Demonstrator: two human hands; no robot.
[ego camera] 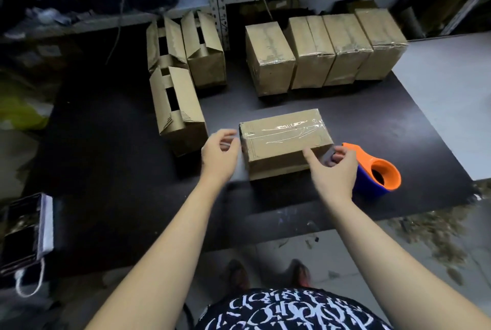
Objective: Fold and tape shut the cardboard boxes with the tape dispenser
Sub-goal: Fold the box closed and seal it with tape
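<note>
A cardboard box, its top sealed with clear tape, lies on the black mat in front of me. My left hand hovers at the box's left end with its fingers spread and curved, holding nothing. My right hand is at the box's near right corner. Its thumb rests on the top edge and its fingers curl down between the box and the tape dispenser. Whether they grip anything is unclear. The orange and blue dispenser lies on the mat just right of the box.
Three boxes with open flaps stand at the back left. A row of several taped boxes stands at the back right, against a metal shelf. A dark pouch with a cord lies at the mat's left edge. My feet show below the mat.
</note>
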